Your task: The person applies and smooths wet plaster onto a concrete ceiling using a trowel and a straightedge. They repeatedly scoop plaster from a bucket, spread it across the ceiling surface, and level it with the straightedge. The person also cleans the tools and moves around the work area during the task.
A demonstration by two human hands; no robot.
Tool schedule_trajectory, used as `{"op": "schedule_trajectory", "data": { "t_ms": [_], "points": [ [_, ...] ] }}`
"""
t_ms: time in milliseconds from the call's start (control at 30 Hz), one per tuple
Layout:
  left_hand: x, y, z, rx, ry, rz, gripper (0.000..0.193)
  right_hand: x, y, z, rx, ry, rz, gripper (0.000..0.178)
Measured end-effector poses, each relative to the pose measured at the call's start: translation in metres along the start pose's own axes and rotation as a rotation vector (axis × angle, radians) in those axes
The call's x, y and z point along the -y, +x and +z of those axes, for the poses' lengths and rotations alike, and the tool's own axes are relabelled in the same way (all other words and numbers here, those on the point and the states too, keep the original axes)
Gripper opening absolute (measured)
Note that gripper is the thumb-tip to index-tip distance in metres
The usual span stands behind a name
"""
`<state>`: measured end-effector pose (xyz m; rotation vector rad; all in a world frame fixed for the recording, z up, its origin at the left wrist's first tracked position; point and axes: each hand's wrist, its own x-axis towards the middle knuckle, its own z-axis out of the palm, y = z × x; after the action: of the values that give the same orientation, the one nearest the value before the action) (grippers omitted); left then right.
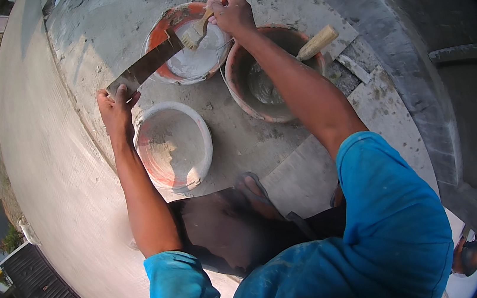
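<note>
My left hand (pixel 118 111) pinches the near end of a flat, dark rectangular strip (pixel 148 65), which slants up to the right. In my right hand (pixel 233 16) is a brush (pixel 194 37) with a wooden handle and pale bristles. The bristles point down and left, close beside the strip's far end; whether they touch it I cannot tell. Both are over an orange bucket (pixel 154 34) holding whitish liquid. Under my right forearm stands a second bucket (pixel 235 84) with wet grey mix. A tool's thick wooden handle (pixel 317 43) sticks out over its rim.
A third, pale-rimmed bucket (pixel 206 135) with a grey-coated inside stands right of my left forearm. Dusty concrete (pixel 251 153) lies underneath. A curved grey ledge (pixel 414 79) runs along the right. My feet and dark-clothed leg (pixel 224 228) are just below the buckets.
</note>
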<state>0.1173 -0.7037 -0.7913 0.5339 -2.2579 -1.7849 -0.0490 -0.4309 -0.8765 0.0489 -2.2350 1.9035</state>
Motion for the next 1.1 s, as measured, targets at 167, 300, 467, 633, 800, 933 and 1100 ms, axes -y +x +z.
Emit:
{"op": "schedule_trajectory", "data": {
  "t_ms": [167, 300, 467, 633, 800, 933, 1100],
  "points": [
    [0.015, 0.005, 0.001, 0.102, -0.038, 0.070, 0.031, -0.005, 0.005, 0.000, -0.200, 0.345, 0.066, 0.020],
    [0.043, 0.023, -0.033, -0.093, -0.084, 0.096, 0.046, -0.006, 0.002, 0.034, -0.128, 0.060, -0.063, 0.008],
    [0.015, 0.015, 0.000, -0.105, -0.005, 0.005, 0.042, 0.003, -0.012, 0.017, 0.282, 0.124, 0.224, 0.038],
    [0.006, 0.017, -0.008, -0.322, -0.200, -0.136, 0.043, 0.034, -0.030, 0.034, 0.118, -0.207, -0.168, 0.032],
    [0.059, 0.060, -0.004, -0.043, -0.879, -0.216, 0.053, 0.068, -0.026, 0.036, 0.132, -0.031, -0.123, 0.039],
    [0.020, 0.021, 0.083, 0.074, -1.095, -0.304, 0.054, 0.113, -0.029, 0.006, 0.165, 0.018, -0.023, 0.042],
    [-0.033, -0.007, 0.114, 0.157, -1.208, -0.236, 0.056, 0.167, -0.022, -0.014, -0.004, 0.200, -0.106, 0.039]
  ]
}}
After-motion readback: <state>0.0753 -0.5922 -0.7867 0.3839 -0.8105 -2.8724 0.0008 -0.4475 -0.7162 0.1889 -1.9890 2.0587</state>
